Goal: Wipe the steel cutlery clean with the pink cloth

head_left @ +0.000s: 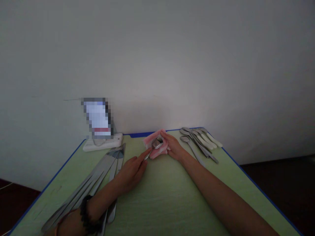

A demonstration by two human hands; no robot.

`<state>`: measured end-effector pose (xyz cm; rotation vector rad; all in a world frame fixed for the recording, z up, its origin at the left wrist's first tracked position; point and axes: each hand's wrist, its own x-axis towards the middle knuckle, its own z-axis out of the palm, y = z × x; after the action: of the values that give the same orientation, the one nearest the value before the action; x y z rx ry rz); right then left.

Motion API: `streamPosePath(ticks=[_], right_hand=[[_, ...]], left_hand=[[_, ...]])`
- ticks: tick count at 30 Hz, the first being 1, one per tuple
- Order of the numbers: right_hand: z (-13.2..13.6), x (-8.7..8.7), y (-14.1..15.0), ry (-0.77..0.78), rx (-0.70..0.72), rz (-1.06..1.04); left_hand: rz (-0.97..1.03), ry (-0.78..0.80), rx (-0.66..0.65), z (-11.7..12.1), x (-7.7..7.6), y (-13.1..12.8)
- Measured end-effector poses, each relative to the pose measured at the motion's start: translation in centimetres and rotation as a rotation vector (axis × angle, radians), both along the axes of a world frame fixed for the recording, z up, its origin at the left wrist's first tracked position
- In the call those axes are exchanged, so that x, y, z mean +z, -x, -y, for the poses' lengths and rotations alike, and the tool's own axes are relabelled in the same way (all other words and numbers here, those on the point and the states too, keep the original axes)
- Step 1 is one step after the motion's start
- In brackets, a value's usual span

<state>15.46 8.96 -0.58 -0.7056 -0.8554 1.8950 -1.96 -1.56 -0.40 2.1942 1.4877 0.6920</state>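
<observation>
Near the back middle of the table, my left hand [135, 168] is closed around the handle of a metal spoon [157, 143]. The spoon's bowl points away from me and lies against a pink and white cloth [159, 154]. My right hand [174, 146] grips this cloth, which spreads behind and around the bowl. Part of the spoon's handle is hidden by my left fingers. Under and beside my left forearm lie several long metal utensils [94, 178]; the forearm covers some of them. To the right of my right hand rests a loose spoon [189, 144].
More spoons, some with white handles [205, 141], lie in a group at the back right. A phone [98, 118], its screen blurred, leans on a white base [108, 143] at the back left. The green table [157, 203] has a blue edge and stands by a wall [157, 65].
</observation>
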Motion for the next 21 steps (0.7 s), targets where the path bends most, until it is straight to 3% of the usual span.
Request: streamPosePath(ticks=[14, 21], right_hand=[[-0.3, -0.3, -0.1, -0.028, -0.026, -0.073], [0.4, 1.0, -0.5, 0.041, 0.259, -0.198]], left_hand=[[-0.016, 0.083, 0.138, 0.2, 1.1, -0.6], [-0.038, 0.095, 0.160, -0.1, 1.0, -0.6]])
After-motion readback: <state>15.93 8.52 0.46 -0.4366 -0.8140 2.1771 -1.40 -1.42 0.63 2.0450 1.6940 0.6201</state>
